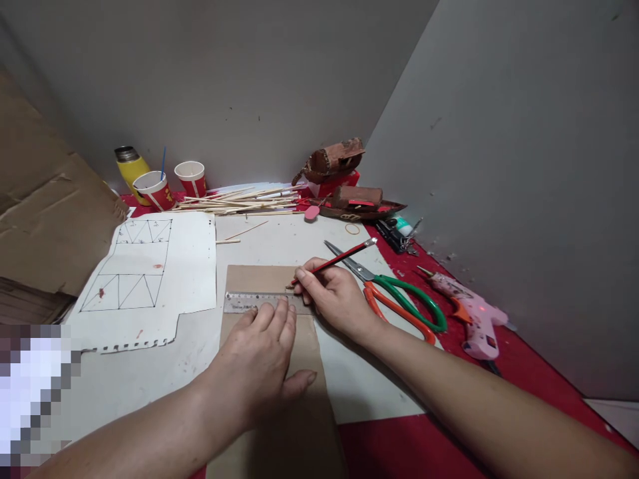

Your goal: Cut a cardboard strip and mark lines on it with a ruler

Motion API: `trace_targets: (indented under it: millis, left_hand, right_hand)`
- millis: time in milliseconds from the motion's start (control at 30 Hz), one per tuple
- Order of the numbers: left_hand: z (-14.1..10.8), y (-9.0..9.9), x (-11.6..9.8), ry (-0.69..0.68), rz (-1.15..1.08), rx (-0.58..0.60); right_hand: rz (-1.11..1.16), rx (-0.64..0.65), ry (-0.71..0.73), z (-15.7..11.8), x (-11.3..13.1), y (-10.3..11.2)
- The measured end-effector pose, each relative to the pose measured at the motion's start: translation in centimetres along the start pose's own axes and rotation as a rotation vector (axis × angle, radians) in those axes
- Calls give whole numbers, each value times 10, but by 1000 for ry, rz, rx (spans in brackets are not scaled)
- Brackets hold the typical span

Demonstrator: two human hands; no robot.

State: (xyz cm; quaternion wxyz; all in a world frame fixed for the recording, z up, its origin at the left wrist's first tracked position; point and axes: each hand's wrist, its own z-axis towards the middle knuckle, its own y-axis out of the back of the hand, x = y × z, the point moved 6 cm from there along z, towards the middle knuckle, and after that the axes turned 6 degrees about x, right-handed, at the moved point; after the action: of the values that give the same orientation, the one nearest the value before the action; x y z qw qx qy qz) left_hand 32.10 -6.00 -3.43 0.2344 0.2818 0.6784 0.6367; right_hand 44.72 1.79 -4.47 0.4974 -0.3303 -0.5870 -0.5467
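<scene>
A strip of brown cardboard [279, 392] lies in front of me, with a steel ruler [239, 303] across it near its far end. My left hand [262, 352] rests flat on the ruler and cardboard, fingers stretched over the ruler and thumb out to the right. In my right hand [329, 293] is a red and black pencil [344, 255], pinched near its point and tilted up to the right. Its tip is at the cardboard by the ruler's upper edge. Scissors [399, 296] with green and orange handles lie just beyond my right hand.
A sheet with a truss drawing [192, 266] lies left. Behind are paper cups [190, 179], a yellow bottle [134, 174], thin wooden sticks [244, 199] and brown model boats [357, 199]. A pink glue gun [479, 316] sits right, beside the grey wall [524, 199]. Cardboard [44, 179] stands left.
</scene>
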Motion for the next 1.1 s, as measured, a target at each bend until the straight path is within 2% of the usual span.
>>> trace_targets:
  millis: [167, 333, 467, 567, 733, 1100]
  left_hand:
    - [0, 1, 0, 2, -1, 2]
    - [0, 1, -1, 4, 1, -7]
    - [-1, 0, -1, -2, -5, -4]
    - [-1, 0, 0, 2, -13, 10]
    - [-1, 1, 0, 3, -17, 12]
    - [-6, -2, -4, 36, -22, 0]
  right_hand:
    - [-76, -2, 71, 0, 4, -1]
    - [-44, 30, 31, -1, 3, -3]
    - [70, -21, 1, -5, 4, 0]
    - [132, -78, 49, -9, 8, 3]
    - [24, -98, 144, -17, 18, 5]
    - [-83, -140, 249, -20, 24, 8]
